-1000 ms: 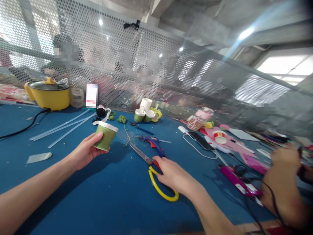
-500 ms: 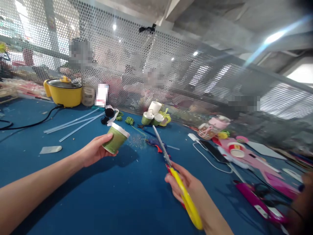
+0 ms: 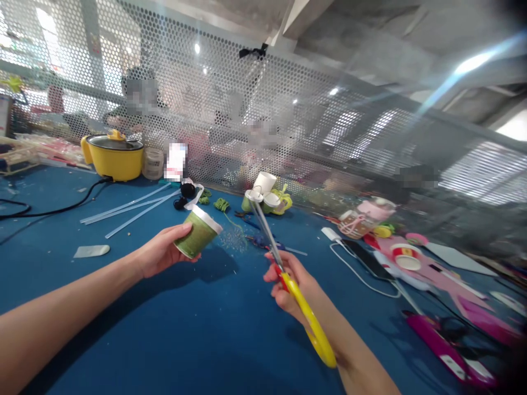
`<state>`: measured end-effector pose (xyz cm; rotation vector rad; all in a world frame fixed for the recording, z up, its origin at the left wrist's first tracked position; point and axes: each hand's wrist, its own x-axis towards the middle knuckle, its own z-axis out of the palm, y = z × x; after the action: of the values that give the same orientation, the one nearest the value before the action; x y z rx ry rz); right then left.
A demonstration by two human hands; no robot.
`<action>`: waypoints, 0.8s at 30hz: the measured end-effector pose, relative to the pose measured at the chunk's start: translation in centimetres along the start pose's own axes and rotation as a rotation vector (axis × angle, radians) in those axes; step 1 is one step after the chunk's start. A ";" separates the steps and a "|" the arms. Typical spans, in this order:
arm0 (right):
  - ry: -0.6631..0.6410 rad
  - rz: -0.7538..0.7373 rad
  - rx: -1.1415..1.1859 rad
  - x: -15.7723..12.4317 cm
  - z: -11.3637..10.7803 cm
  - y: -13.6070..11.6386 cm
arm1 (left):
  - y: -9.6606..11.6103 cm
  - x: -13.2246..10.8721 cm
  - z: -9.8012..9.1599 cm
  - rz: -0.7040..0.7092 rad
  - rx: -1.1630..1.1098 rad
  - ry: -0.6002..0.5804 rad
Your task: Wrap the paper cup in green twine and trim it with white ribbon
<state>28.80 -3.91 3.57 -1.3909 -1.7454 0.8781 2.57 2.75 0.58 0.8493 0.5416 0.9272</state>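
Note:
My left hand grips a small green cup with a white rim, tilted to the right above the blue table. My right hand is closed on a pair of scissors with yellow and red handles; the blades point up and away. Past the blades stand several small white and green cups, clustered together. A hot glue gun lies on the table, partly behind the scissors. Green yarn sits beyond the cup.
A yellow electric pot and a glass jar stand at the back left, before a perforated metal screen. Clear glue sticks lie left. A phone with a white cable and a magenta power strip lie right.
My right hand has moved up and slightly left with the scissors, whose blades now overlap the cup cluster. My left hand keeps the green cup nearly still. The view has shifted slightly.

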 end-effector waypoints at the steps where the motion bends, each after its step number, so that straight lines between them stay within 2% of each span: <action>1: 0.026 0.010 -0.036 -0.1 -0.1 -0.3 | 0.0 0.0 0.0 -0.004 0.003 -0.008; 6: -0.012 0.034 -0.371 0.1 0.8 -2.6 | -0.2 -0.4 0.5 0.002 0.050 -0.034; 9: -0.019 -0.007 -0.508 0.6 1.9 -3.0 | -0.3 -0.5 0.7 0.012 0.087 -0.034; 13: 0.018 -0.031 -0.549 1.0 2.7 -2.4 | -0.4 -0.4 0.6 0.027 0.119 -0.029; 24: 0.038 -0.100 -0.572 0.8 2.7 -1.6 | -0.4 -0.6 0.8 0.017 0.188 -0.013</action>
<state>25.53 -3.58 3.71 -1.6353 -2.1122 0.2972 3.04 1.80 0.69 1.0302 0.6181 0.8952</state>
